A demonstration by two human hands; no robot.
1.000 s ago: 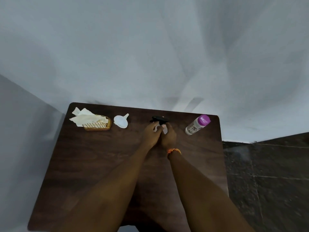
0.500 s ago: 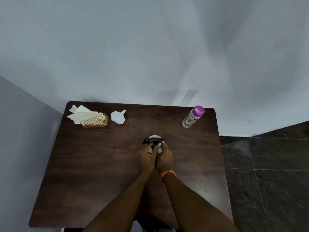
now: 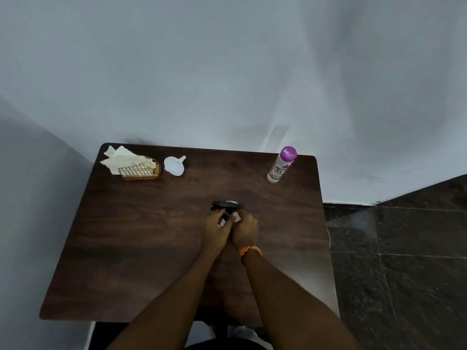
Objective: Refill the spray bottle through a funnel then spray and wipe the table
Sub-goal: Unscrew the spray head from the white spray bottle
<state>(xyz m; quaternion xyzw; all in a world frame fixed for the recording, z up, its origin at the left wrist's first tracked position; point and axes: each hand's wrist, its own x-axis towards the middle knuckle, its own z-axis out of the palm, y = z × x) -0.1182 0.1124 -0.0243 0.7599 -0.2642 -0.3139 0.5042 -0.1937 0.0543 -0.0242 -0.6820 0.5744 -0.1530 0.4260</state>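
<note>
A spray bottle (image 3: 227,206) with a black trigger head stands near the middle of the dark wooden table (image 3: 141,243). Both hands wrap around it. My left hand (image 3: 217,231) grips it from the left, fingers by the trigger head. My right hand (image 3: 244,230), with an orange band on the wrist, holds it from the right. The bottle's body is mostly hidden behind my hands. A white funnel (image 3: 174,165) lies on its side at the back of the table. A clear bottle with a purple cap (image 3: 281,164) stands at the back right.
A gold wire basket (image 3: 140,170) with white tissues (image 3: 122,157) sits at the back left corner. A grey wall rises behind the table and along its left side. Dark tiled floor (image 3: 404,261) lies to the right.
Both hands have drawn the spray bottle from the back of the table toward me, to the middle. Over the last half second it has barely moved.
</note>
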